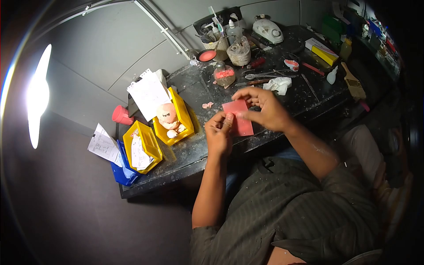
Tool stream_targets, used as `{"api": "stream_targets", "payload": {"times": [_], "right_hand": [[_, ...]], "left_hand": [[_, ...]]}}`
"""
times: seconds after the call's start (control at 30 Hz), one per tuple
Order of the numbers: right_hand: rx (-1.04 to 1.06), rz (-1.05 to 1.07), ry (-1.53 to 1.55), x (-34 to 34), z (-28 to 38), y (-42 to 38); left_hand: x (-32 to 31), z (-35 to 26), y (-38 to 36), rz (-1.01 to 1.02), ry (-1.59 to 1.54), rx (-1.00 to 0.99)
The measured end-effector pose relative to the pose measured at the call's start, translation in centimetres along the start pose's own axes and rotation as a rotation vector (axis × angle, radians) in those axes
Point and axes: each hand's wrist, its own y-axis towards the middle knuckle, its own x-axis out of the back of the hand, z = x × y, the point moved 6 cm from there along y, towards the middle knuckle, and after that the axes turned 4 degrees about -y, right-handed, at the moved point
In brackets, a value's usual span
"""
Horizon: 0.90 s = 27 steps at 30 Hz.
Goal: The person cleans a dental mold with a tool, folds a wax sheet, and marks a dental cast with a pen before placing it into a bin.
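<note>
A pink wax sheet (243, 127) is held upright-looking over the front edge of the dark workbench. My left hand (219, 136) pinches its left side, with the thumb on the near face and the fingers behind. On the other side, my right hand (267, 111) is curved with thumb and fingers apart; its thumb overlaps the sheet and is slightly smeared by motion. Small pink scraps (207, 105) lie on the bench just beyond my left hand. A glass spirit lamp (224, 75) with pink material on it stands farther back.
Yellow bins (187, 128) at left hold papers and a pinkish dental cast (167, 114). A blue bin (120, 174) and pink cup (122, 115) are beside them. White tissue (278, 85), metal hand tools (269, 75) and a brush (353, 82) lie at right.
</note>
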Motion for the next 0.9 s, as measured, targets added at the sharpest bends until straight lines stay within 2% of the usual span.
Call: {"api": "stream_targets", "payload": {"times": [0.07, 0.1, 0.13, 0.17, 0.2, 0.23, 0.3, 0.33, 0.4, 0.5, 0.57, 0.6, 0.63, 0.7, 0.73, 0.77, 0.83, 0.87, 0.9], "right_hand": [[0.017, 0.038, -0.261, 0.0, 1.2, -0.6], [0.002, 0.044, -0.368, 0.2, 1.6, -0.7], [-0.003, 0.037, -0.368, 0.5, 1.0, -0.8], [-0.14, 0.107, -0.171, 0.5, -0.9, -0.8], [-0.272, 0.169, 0.025, 0.5, -2.5, -1.1], [-0.268, 0.142, 0.011, 1.0, -2.7, -1.2], [-0.259, 0.196, 0.11, 1.2, -2.2, -1.5], [-0.302, 0.189, 0.244, 1.2, -2.0, -1.6], [-0.231, 0.116, 0.255, 1.4, -2.1, -1.6], [-0.221, 0.074, 0.346, 1.9, -2.1, -1.7], [-0.291, 0.013, 0.555, 2.9, -3.5, -1.5], [-0.092, -0.056, 0.546, 3.5, -2.2, -1.0], [-0.086, -0.06, 0.553, 3.4, -1.8, -1.3], [-0.013, 0.039, 0.236, 2.7, 0.4, -2.1], [-0.057, 0.132, 0.055, 2.4, 0.4, -2.5], [-0.051, 0.133, 0.066, 2.6, 0.1, -2.7], [-0.048, 0.048, 0.048, 3.5, -0.3, -2.7], [-0.124, 0.008, 0.091, 3.8, -0.2, -2.8], [-0.073, -0.025, -0.043, 4.3, -1.1, -2.9]], "left_hand": [[1.3, 0.3, 0.1, -0.017, 0.365, -0.098], [1.0, 0.3, 0.0, -0.013, 0.368, -0.092], [0.5, 0.1, -0.2, -0.005, 0.525, -0.138], [-0.1, -0.2, -0.4, 0.006, 0.68, -0.188], [-0.7, -1.2, -0.8, 0.023, 0.976, -0.263], [-1.3, -1.6, -1.2, 0.053, 0.969, -0.267], [-3.3, -2.8, -1.8, 0.07, 1.125, -0.459], [-4.1, -3.3, -1.9, 0.095, 1.149, -0.494], [-4.9, -4.1, -1.7, 0.118, 1.209, -0.545], [-4.9, -3.9, -0.8, 0.153, 1.229, -0.524], [-5.6, -3.8, -1.0, 0.171, 1.226, -0.494], [-5.8, -3.8, -1.0, 0.17, 1.225, -0.463], [-5.8, -3.8, -0.8, 0.174, 1.234, -0.464], [-5.8, -3.3, -0.6, 0.217, 1.148, -0.369], [-6.5, -3.2, -0.8, 0.239, 1.217, -0.319], [-6.6, -3.0, -0.8, 0.215, 1.258, -0.218], [-7.7, -2.5, -0.8, 0.269, 1.216, -0.404], [-7.8, -2.2, -1.0, 0.215, 1.251, -0.332], [-7.7, -2.0, -1.1, 0.151, 1.287, -0.262]]}}
